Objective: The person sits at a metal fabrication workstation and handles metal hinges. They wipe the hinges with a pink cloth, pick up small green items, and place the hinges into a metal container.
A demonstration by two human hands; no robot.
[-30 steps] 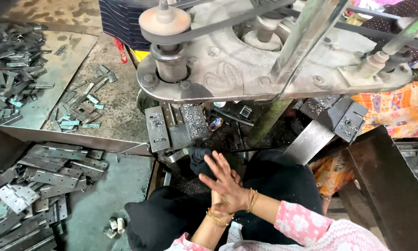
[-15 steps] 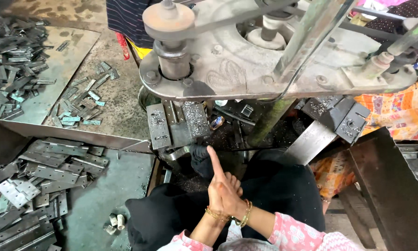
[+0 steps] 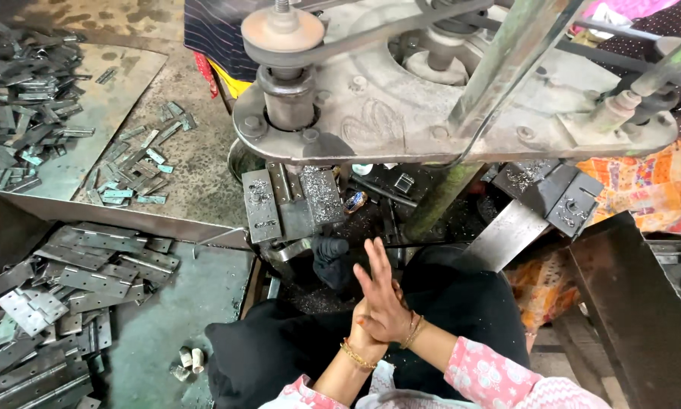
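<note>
Below the belt-driven press (image 3: 431,98), two hands met over the black-clad lap: the right hand (image 3: 386,299) lay with fingers spread wide, holding nothing, pressed against the left hand (image 3: 364,333), mostly hidden behind it, its finger state impossible to tell. Metal hinge plates (image 3: 68,288), too many to count, filled one tray (image 3: 204,303) alongside, partly cut off.

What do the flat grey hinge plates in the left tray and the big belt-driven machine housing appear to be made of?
Flat grey hinge plates: probably sheet steel, dull bare finish, thin with punched holes. Big grey machine housing: likely cast metal, thick, rounded, worn and grimy. The person's hands, pressed together, hold neither.
</note>
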